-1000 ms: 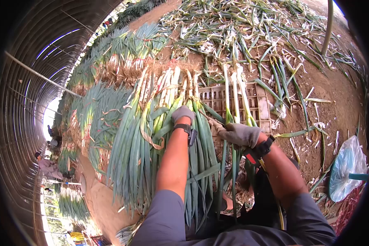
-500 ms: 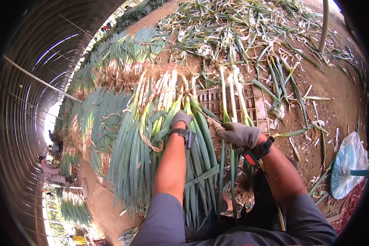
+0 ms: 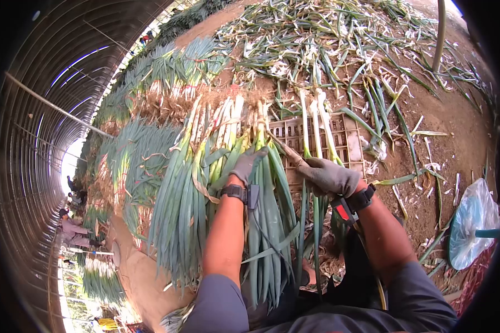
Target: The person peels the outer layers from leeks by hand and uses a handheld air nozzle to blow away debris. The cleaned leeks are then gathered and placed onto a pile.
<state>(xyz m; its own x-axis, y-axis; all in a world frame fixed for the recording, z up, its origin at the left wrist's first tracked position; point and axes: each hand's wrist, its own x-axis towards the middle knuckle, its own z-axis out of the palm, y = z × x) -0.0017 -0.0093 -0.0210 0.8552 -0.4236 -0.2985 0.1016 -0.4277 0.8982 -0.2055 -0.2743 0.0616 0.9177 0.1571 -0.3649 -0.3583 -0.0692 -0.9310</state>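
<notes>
In the head view, my left hand (image 3: 249,162), in a grey glove, closes around the green stalks of a bunch of green onions (image 3: 258,125) at the right end of a row. Their white stems and roots point away from me. My gloved right hand (image 3: 329,176) grips a thin brown stick-like rod (image 3: 288,151), its far tip close beside that bunch. Several looser green onions (image 3: 322,127) lie under and beyond my right hand, across a beige plastic crate (image 3: 350,139). More green onions (image 3: 175,194) spread to the left of my left hand.
Trimmed leaves (image 3: 316,39) litter the soil ahead. Stacked onion bundles (image 3: 144,147) stand at left. A clear plastic bag (image 3: 472,222) is at right, and a pole (image 3: 440,39) rises behind. Another person (image 3: 72,230) sits far left beneath the arched roof.
My left hand has shifted slightly, and the stems beyond it, fanned out before, now stand closer together. My right hand has moved slightly right, the rod still in it.
</notes>
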